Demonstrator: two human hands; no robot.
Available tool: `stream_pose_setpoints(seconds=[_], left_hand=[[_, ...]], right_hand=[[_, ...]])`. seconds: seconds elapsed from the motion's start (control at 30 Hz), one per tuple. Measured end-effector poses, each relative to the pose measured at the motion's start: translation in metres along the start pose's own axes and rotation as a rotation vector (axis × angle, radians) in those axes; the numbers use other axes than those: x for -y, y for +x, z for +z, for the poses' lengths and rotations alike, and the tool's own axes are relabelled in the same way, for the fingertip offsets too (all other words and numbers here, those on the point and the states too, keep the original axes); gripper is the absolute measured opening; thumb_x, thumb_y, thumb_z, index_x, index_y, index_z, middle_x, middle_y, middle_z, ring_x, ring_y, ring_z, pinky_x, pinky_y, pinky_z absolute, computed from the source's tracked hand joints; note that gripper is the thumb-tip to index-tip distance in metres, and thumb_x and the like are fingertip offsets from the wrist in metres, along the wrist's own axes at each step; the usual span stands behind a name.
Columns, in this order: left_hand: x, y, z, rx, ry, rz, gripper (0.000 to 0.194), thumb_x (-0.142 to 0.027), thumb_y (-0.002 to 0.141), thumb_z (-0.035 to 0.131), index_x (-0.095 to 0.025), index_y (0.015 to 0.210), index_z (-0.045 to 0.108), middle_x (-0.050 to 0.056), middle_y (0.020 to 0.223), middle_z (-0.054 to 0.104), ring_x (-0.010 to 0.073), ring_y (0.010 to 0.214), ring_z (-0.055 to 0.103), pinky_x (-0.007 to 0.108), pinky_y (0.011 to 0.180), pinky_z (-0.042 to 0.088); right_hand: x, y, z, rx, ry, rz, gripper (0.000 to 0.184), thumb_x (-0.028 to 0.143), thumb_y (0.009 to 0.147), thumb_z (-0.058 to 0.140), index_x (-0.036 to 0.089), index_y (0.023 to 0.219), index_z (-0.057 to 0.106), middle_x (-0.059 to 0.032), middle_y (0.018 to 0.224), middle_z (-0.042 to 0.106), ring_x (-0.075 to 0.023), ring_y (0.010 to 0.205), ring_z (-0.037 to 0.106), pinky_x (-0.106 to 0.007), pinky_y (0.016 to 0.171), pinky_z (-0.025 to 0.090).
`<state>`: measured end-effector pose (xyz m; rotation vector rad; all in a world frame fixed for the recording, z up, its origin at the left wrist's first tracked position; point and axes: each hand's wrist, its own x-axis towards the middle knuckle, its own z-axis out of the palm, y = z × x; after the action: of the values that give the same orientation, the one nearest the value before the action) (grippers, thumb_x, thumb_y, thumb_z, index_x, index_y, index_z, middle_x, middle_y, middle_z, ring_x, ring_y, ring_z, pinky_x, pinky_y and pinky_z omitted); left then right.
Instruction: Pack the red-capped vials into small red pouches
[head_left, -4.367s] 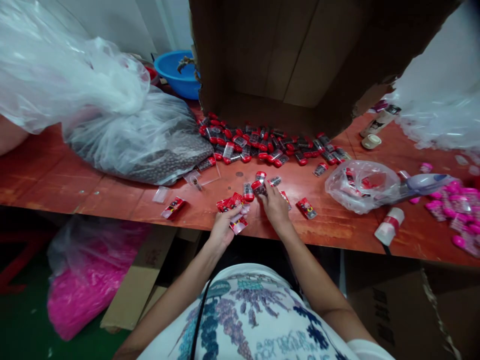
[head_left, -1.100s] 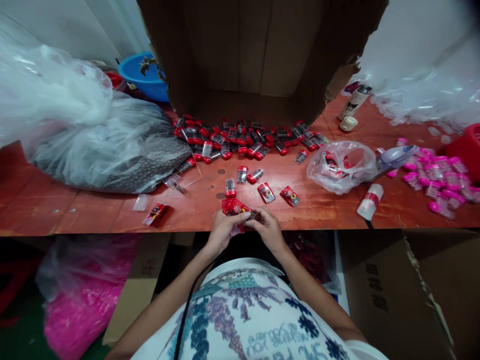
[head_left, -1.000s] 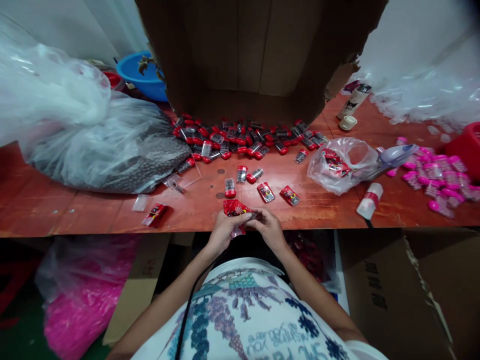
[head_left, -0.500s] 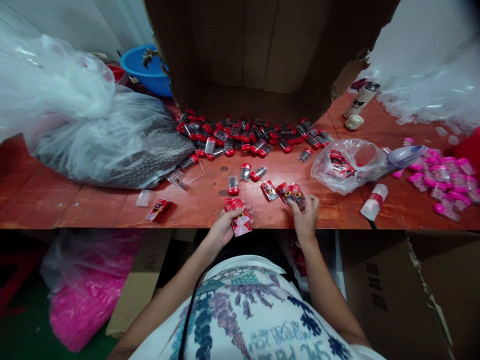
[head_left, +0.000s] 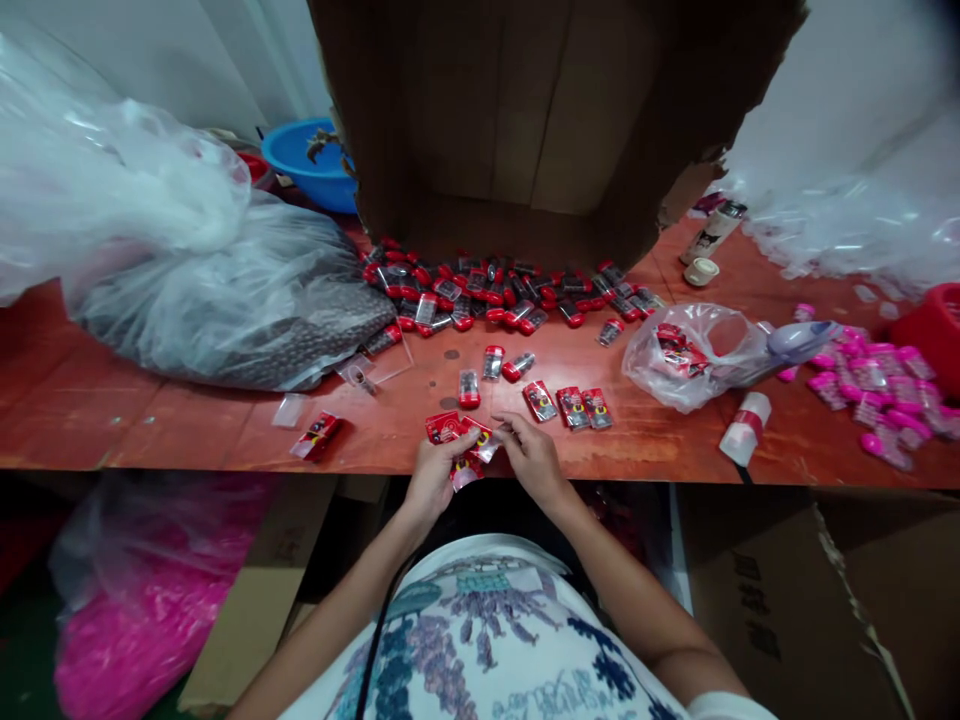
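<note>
My left hand (head_left: 432, 475) grips several small red printed cards (head_left: 444, 428), fanned out near the table's front edge. My right hand (head_left: 534, 462) is closed at the right side of this fan, its fingertips pinching the edge of one card. Just beyond, three more red cards lie in a row: one tilted card (head_left: 539, 400), a middle card (head_left: 573, 408) and a right card (head_left: 598, 408). Behind my hands are three small clear cases with red ends, one of them a standing-looking case (head_left: 469, 388). A stack of red cards (head_left: 319, 437) lies to the left.
A large cardboard box (head_left: 525, 190) opens toward me, with a heap of red-ended cases (head_left: 480, 290) before it. Left is a plastic bag of dark pieces (head_left: 247, 300); right are a clear bag (head_left: 675, 380), a white bottle (head_left: 746, 428) and pink cases (head_left: 877, 375).
My right hand has let go of the cards on the table and moved left to the cards in my left hand. Those cards are now fanned apart.
</note>
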<state>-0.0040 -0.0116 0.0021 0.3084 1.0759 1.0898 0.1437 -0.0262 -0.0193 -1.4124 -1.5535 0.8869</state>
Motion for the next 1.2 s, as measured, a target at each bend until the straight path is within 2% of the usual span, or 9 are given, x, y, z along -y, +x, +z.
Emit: stream_pose_setpoints(seconds=[0.17, 0.3, 0.37, 0.47, 0.53, 0.67, 0.8, 0.97, 1.2], left_hand=[[-0.009, 0.011, -0.007, -0.114, -0.105, 0.057, 0.024, -0.012, 0.057, 0.082, -0.010, 0.077, 0.069, 0.005, 0.068, 0.072, 0.0159, 0.057, 0.067, 0.025, 0.058, 0.056], [-0.020, 0.021, -0.016, -0.189, -0.220, 0.026, 0.014, -0.007, 0.066, 0.076, -0.010, 0.077, 0.068, 0.005, 0.070, 0.072, 0.0145, 0.058, 0.067, 0.025, 0.059, 0.056], [-0.027, 0.022, -0.021, -0.192, -0.269, -0.017, 0.006, -0.007, 0.072, 0.071, -0.010, 0.077, 0.067, 0.006, 0.071, 0.072, 0.0141, 0.056, 0.066, 0.024, 0.055, 0.056], [-0.036, 0.021, -0.028, -0.164, -0.340, -0.068, 0.006, -0.008, 0.080, 0.063, -0.011, 0.077, 0.066, 0.006, 0.071, 0.072, 0.0132, 0.054, 0.065, 0.022, 0.049, 0.053], [-0.039, 0.020, -0.031, -0.152, -0.371, -0.080, 0.009, -0.008, 0.082, 0.060, -0.011, 0.076, 0.066, 0.005, 0.070, 0.072, 0.0128, 0.053, 0.065, 0.022, 0.049, 0.053], [-0.037, 0.023, -0.031, -0.188, -0.384, -0.073, 0.008, -0.009, 0.082, 0.061, -0.011, 0.076, 0.066, 0.005, 0.070, 0.071, 0.0133, 0.055, 0.065, 0.022, 0.051, 0.053], [-0.030, 0.028, -0.024, -0.191, -0.365, -0.041, 0.002, -0.008, 0.077, 0.066, -0.010, 0.076, 0.067, 0.007, 0.073, 0.072, 0.0148, 0.060, 0.067, 0.024, 0.060, 0.055], [-0.024, 0.025, -0.017, -0.164, -0.312, -0.010, 0.009, -0.011, 0.071, 0.073, -0.010, 0.077, 0.067, 0.008, 0.074, 0.072, 0.0176, 0.062, 0.068, 0.032, 0.066, 0.057], [-0.022, 0.012, -0.008, -0.126, -0.196, 0.135, 0.021, -0.014, 0.062, 0.080, -0.011, 0.078, 0.067, 0.006, 0.071, 0.072, 0.0179, 0.060, 0.068, 0.032, 0.065, 0.057]], right_hand=[[-0.001, 0.037, 0.009, 0.070, -0.144, -0.098, 0.028, 0.026, 0.094, 0.043, 0.023, 0.112, 0.064, -0.0039, 0.105, 0.070, -0.0175, 0.093, 0.065, -0.027, 0.082, 0.049], [-0.001, 0.072, 0.022, 0.147, -0.483, -0.215, 0.042, 0.009, 0.091, 0.038, 0.024, 0.127, 0.055, -0.0066, 0.132, 0.055, -0.0199, 0.111, 0.055, -0.031, 0.091, 0.044], [0.000, 0.082, 0.025, 0.256, -0.619, -0.311, 0.044, 0.007, 0.090, 0.039, 0.024, 0.126, 0.056, -0.0070, 0.139, 0.050, -0.0225, 0.110, 0.053, -0.035, 0.092, 0.042], [0.001, 0.082, 0.024, 0.322, -0.678, -0.407, 0.034, 0.013, 0.091, 0.043, 0.022, 0.116, 0.063, -0.0089, 0.134, 0.054, -0.0251, 0.105, 0.052, -0.039, 0.093, 0.040], [0.002, 0.072, 0.022, 0.293, -0.603, -0.377, 0.029, 0.015, 0.090, 0.047, 0.023, 0.113, 0.065, -0.0089, 0.124, 0.061, -0.0246, 0.102, 0.052, -0.039, 0.091, 0.040], [0.010, 0.040, 0.018, 0.145, -0.204, -0.062, 0.030, 0.032, 0.087, 0.055, 0.022, 0.116, 0.059, -0.0044, 0.097, 0.067, -0.0190, 0.081, 0.058, -0.030, 0.073, 0.046], [0.023, 0.014, 0.019, 0.166, 0.183, 0.096, 0.031, 0.043, 0.087, 0.053, 0.021, 0.108, 0.060, 0.0004, 0.079, 0.063, -0.0143, 0.068, 0.057, -0.024, 0.063, 0.044], [0.028, 0.004, 0.020, 0.175, 0.238, 0.157, 0.032, 0.044, 0.085, 0.054, 0.019, 0.101, 0.065, 0.0003, 0.077, 0.061, -0.0131, 0.066, 0.053, -0.022, 0.059, 0.041], [0.022, 0.003, 0.019, 0.133, 0.265, 0.202, 0.034, 0.043, 0.083, 0.057, 0.019, 0.103, 0.067, 0.0016, 0.069, 0.058, -0.0112, 0.058, 0.047, -0.020, 0.053, 0.038]])
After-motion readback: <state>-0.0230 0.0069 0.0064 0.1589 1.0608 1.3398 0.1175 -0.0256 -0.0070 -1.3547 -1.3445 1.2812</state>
